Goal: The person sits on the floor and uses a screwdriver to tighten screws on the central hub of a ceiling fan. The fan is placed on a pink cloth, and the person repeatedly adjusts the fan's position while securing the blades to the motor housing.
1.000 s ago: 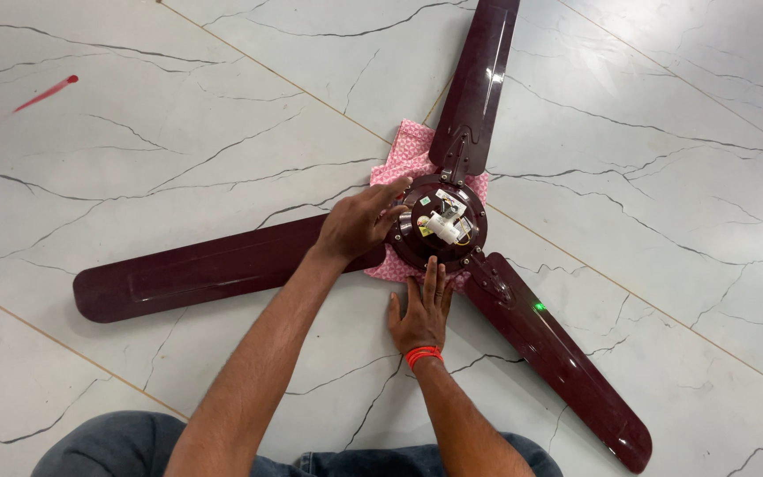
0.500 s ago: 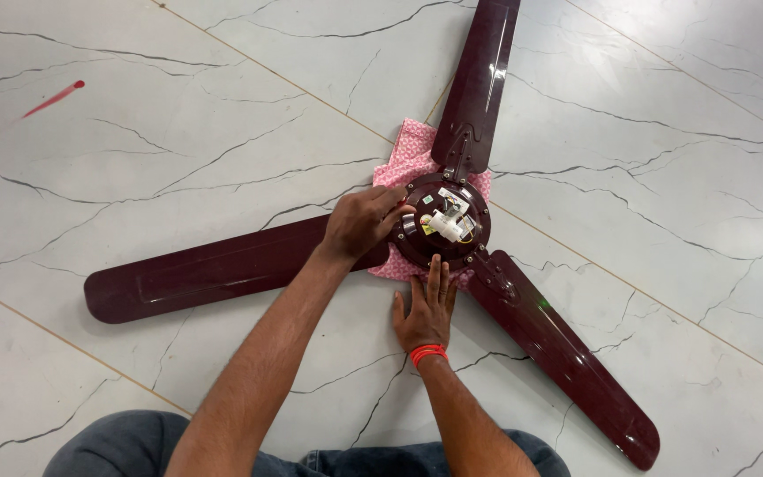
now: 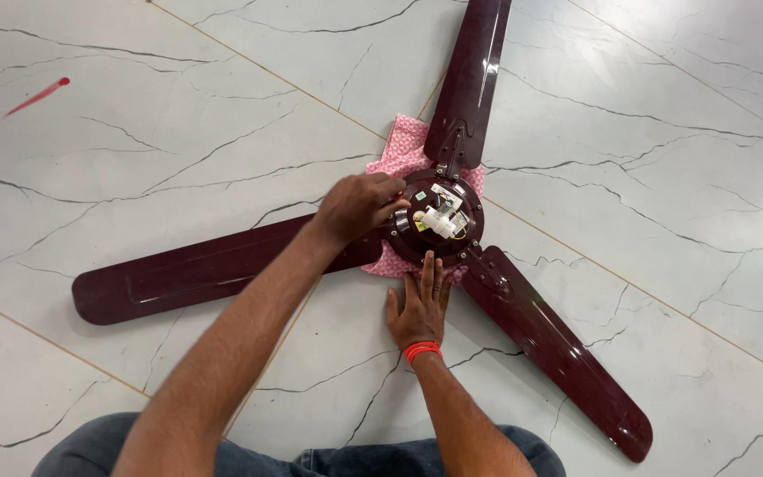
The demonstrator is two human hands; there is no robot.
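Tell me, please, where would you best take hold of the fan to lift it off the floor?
Probably at the round hub, from above, a hand each side: the three long blades meet there and lie flat. The left hand already rests at its rim.

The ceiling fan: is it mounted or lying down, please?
Lying flat. The ceiling fan rests on the tiled floor over a pink cloth, blades spread, wiring upward.
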